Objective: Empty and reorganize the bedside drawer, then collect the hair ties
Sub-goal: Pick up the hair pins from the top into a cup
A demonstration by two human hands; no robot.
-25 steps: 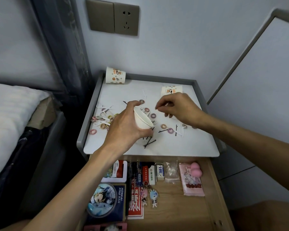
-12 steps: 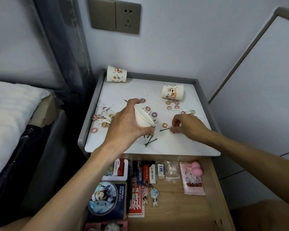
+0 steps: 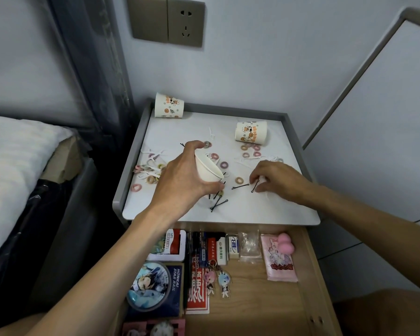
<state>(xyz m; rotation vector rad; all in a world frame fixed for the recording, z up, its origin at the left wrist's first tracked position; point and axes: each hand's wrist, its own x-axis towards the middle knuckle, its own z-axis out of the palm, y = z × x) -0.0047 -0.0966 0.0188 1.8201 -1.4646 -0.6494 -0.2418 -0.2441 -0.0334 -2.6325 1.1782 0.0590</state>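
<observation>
Hair ties lay scattered over the white table on both sides of the paper cup: a beige one just right of it, a cluster well to its left. The left hand gripped that cup round its wall, mouth tilted rightward, probably to receive ties. Right of the cup, the right hand curled its fingertips down beside a black hairpin; whether it pinched anything I cannot tell. Nearer the person than the cup, the open drawer held neatly laid items.

Left hand, right hand: fingers curled.
</observation>
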